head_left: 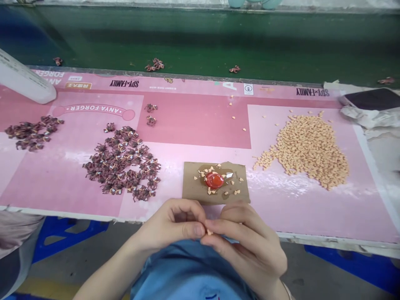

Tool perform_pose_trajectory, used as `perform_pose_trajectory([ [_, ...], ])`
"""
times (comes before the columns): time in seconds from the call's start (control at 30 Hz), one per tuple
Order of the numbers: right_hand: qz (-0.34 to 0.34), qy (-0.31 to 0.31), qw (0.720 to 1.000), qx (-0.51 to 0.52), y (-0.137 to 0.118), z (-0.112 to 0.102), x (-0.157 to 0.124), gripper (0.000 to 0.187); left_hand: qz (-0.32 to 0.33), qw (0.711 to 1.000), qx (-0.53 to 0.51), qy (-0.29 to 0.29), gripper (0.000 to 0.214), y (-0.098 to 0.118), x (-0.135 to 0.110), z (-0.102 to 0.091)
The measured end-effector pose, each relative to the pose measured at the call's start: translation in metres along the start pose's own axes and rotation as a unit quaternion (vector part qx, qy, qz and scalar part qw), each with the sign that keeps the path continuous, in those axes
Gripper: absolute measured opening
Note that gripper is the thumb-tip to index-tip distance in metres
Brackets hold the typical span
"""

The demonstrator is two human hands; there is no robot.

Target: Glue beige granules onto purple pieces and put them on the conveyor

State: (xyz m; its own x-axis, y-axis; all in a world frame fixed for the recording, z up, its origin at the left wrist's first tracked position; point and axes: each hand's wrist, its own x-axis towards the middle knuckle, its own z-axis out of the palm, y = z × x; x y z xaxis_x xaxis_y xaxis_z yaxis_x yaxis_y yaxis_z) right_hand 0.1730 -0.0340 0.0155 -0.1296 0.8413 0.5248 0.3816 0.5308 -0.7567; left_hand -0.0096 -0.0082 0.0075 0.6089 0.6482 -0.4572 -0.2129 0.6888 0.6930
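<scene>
My right hand [246, 246] and my left hand [170, 225] meet low in the view, with their fingertips pressed together on a small peach-coloured piece [209, 232]. Most of the piece is hidden by my fingers. Just beyond my hands lies a brown cardboard square [190, 179] holding a glossy red blob [214, 180] and scattered peach crumbs. To the right is a large heap of peach-coloured pieces [309, 150]. To the left is a heap of small dark maroon items [121, 162] with yellowish bands.
A pink printed mat [193, 121] covers the bench. A smaller maroon heap [33, 133] lies at far left, beside a white object [23, 77]. Behind is a green belt [218, 41] with several maroon items. Crumpled plastic [362, 116] lies at right. Blue stool frames [62, 237] stand below.
</scene>
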Motion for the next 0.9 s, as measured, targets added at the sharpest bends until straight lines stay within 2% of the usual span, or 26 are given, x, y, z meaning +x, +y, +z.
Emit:
perform_pose_trajectory([
  [0.17,-0.004,-0.002,1.0,0.014,0.003,-0.002,-0.001,0.008,-0.011,1.0,-0.002,0.007,0.052,-0.001,0.002,0.001],
  [0.37,-0.013,-0.021,1.0,0.006,0.005,-0.004,0.0,0.025,-0.019,0.999,-0.015,0.02,0.053,-0.002,0.005,0.005],
  [0.57,-0.036,-0.075,0.994,-0.072,0.004,-0.009,0.0,0.043,-0.02,0.999,-0.026,0.022,0.053,-0.002,0.006,0.007],
  [0.67,-0.049,-0.088,0.99,-0.101,0.004,-0.011,0.0,0.044,-0.018,0.999,-0.039,0.018,0.05,-0.002,0.005,0.008],
  [0.77,-0.047,-0.067,0.993,-0.088,0.004,-0.009,0.0,0.045,-0.012,0.997,-0.076,0.024,0.044,-0.004,0.005,0.011],
  [0.9,-0.031,-0.034,0.999,-0.027,0.005,-0.007,-0.002,0.056,-0.007,0.989,-0.141,0.039,0.042,-0.007,0.006,0.017],
])
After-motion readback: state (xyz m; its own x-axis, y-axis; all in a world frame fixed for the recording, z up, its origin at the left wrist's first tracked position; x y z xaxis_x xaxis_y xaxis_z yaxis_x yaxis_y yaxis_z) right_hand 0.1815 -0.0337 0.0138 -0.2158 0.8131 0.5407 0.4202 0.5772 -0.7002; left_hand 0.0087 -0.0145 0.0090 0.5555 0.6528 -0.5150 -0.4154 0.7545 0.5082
